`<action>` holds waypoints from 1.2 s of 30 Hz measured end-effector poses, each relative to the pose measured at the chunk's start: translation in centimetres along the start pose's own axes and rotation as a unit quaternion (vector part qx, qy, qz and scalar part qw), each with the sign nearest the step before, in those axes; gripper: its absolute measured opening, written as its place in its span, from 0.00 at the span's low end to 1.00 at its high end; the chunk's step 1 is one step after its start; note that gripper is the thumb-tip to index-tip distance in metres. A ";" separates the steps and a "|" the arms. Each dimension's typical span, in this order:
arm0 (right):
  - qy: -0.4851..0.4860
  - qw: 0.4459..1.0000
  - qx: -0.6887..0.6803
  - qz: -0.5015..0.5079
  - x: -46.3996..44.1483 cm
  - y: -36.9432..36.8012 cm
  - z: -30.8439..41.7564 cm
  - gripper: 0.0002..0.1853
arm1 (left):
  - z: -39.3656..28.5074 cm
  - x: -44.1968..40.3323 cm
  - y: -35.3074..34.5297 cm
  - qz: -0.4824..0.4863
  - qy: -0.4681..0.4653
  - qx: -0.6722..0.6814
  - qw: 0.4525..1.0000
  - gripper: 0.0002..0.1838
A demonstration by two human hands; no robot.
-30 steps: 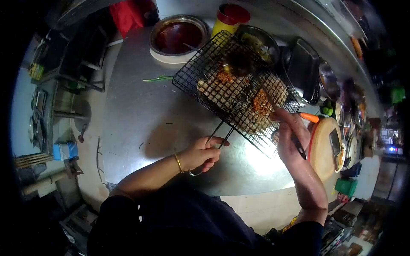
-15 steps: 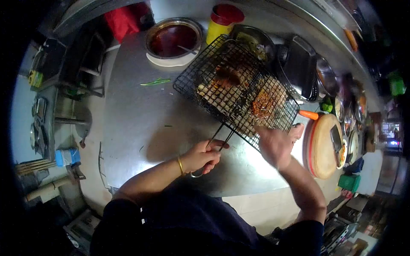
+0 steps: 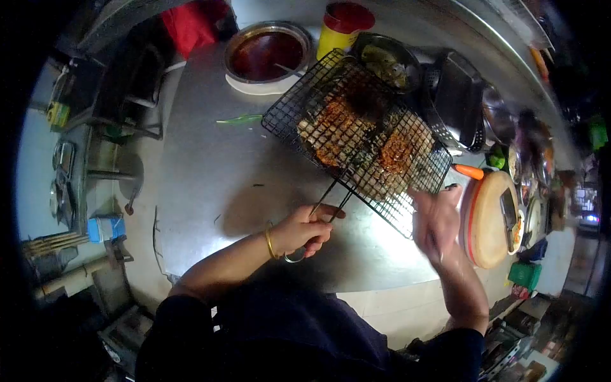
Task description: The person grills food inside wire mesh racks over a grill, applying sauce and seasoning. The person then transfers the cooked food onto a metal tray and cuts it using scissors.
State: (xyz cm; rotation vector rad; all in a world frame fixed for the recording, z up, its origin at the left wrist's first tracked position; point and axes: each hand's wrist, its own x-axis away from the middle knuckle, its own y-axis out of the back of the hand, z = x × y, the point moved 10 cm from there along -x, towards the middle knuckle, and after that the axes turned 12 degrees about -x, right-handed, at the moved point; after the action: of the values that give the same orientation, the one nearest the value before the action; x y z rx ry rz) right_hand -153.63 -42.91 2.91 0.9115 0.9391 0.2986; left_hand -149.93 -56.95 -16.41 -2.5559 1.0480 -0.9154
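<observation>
My left hand (image 3: 305,234) is closed round the wire handles of a black grill basket (image 3: 407,230), which is tilted above the steel table. Flat pieces of food (image 3: 398,156) lie inside the mesh, with red-orange sauce and seasoning on them. My right hand (image 3: 438,219), smeared by motion, is beside the basket's lower right edge, its fingers curled. Over the upper part of the mesh is a dark, blurred brush head (image 3: 366,105), in line with the right hand; its handle is hard to make out.
Behind the basket stand a bowl of dark red sauce (image 3: 267,56) with a spoon, a yellow tub (image 3: 337,35) and a dark bowl (image 3: 387,63). A round chopping board (image 3: 490,219) with a cleaver (image 3: 509,219) lies right. Green strips (image 3: 239,119) lie on the steel table (image 3: 191,191).
My right hand and the dark brush head have shifted right. More red-orange sauce shows on the left part of the food. My left hand keeps its grip on the handles.
</observation>
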 end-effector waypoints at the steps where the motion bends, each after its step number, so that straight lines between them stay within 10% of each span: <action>1: 0.045 0.999 -0.022 0.019 0.2 -0.2 2.3 0.16 | -0.1 0.0 0.0 0.007 -0.010 -0.002 1.000 0.19; 12: 0.041 0.995 0.080 0.044 2.3 -1.7 0.3 0.18 | -2.4 0.7 -0.1 0.023 0.040 0.064 0.997 0.18; 16: 0.066 0.993 -0.084 0.059 0.6 -1.7 4.7 0.14 | -2.8 0.8 -0.3 0.027 0.036 0.053 0.998 0.19; 18: 0.026 0.998 0.043 0.045 0.1 -2.8 1.4 0.15 | -2.7 0.7 -0.3 0.017 0.033 0.030 0.999 0.19; 22: -0.246 0.944 -0.181 -0.122 2.0 -1.4 -11.5 0.16 | -2.8 1.2 -1.2 0.016 0.035 0.020 0.999 0.20; 27: -0.120 0.992 -0.006 -0.044 4.5 4.3 -2.6 0.15 | -1.8 1.1 -0.1 0.013 0.036 0.015 0.999 0.20; 30: -0.364 0.898 -0.245 -0.043 12.6 0.7 -5.7 0.21 | -1.8 1.3 0.5 0.004 0.038 0.035 0.999 0.20; 32: -0.199 0.979 -0.033 0.011 8.9 2.0 -5.0 0.24 | -2.0 1.6 0.5 0.003 0.046 0.040 0.998 0.20; 36: -0.228 0.969 -0.052 -0.083 6.9 3.9 -9.8 0.18 | -2.5 2.1 0.1 -0.006 0.041 0.011 0.999 0.21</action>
State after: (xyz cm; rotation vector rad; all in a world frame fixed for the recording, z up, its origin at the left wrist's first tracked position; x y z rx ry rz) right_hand -156.81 -31.22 -0.47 0.7549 0.5621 -0.0097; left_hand -150.38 -58.46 -13.52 -2.5283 1.0402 -1.0364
